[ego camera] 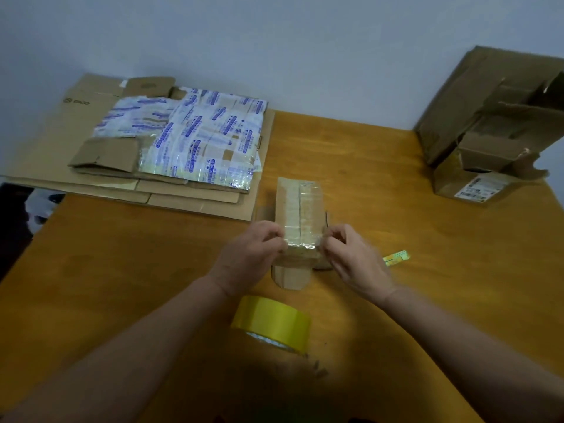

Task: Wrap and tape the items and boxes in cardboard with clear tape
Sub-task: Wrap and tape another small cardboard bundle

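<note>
Package: small brown cardboard-wrapped package (pixel 299 209), glossy with clear tape, lies mid-table (pixel 427 300).
Left hand: left hand (pixel 253 254), fingers (pixel 274 235) curled, pinching the package's near left corner.
Right hand: right hand (pixel 354 257), fingers (pixel 334 236) curled, pinching the near right corner.
Tape: yellow roll of tape (pixel 271 322) lies between the forearms, just in front of the package.
Writing: flattened cardboard stack (pixel 100 178) bears a dark logo (pixel 76 101) and blue-printed white plastic wrap (pixel 198 138); the open brown cardboard box (pixel 457 117) bears a white label (pixel 482 187); all are too blurred to read.

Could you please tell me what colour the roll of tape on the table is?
Yellow; the tape roll shows best in the head view.
</note>
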